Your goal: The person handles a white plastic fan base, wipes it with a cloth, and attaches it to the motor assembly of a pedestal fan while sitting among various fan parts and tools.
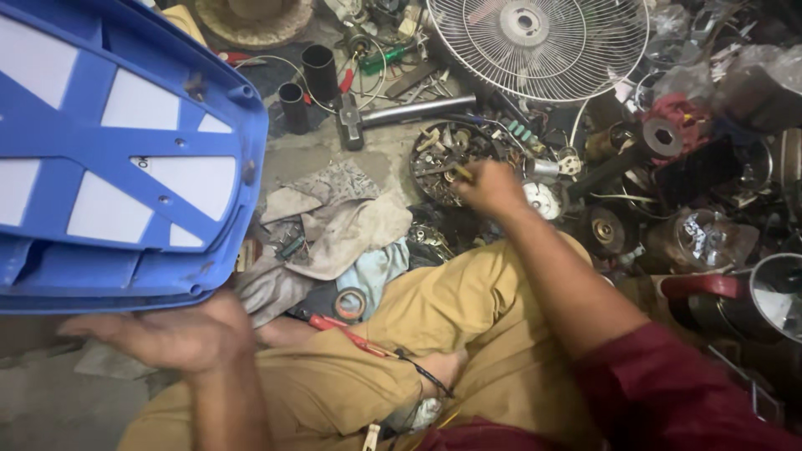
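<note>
My left hand (171,334) holds up a large blue and white plastic panel (117,159) from below, its ribbed underside facing me at the upper left. My right hand (489,188) reaches forward over a round dark tray of screws and small parts (434,154), fingers pinched on a small brass-coloured piece. My legs in tan trousers (401,351) are folded below, with a red-handled tool (338,330) lying on them.
A white wire fan guard (539,46) lies at the top. A hammer (401,113), black tubes (317,71), dirty rags (342,225), a tape roll (349,302) and motor parts (660,138) crowd the floor. A metal pot (773,296) sits at the right.
</note>
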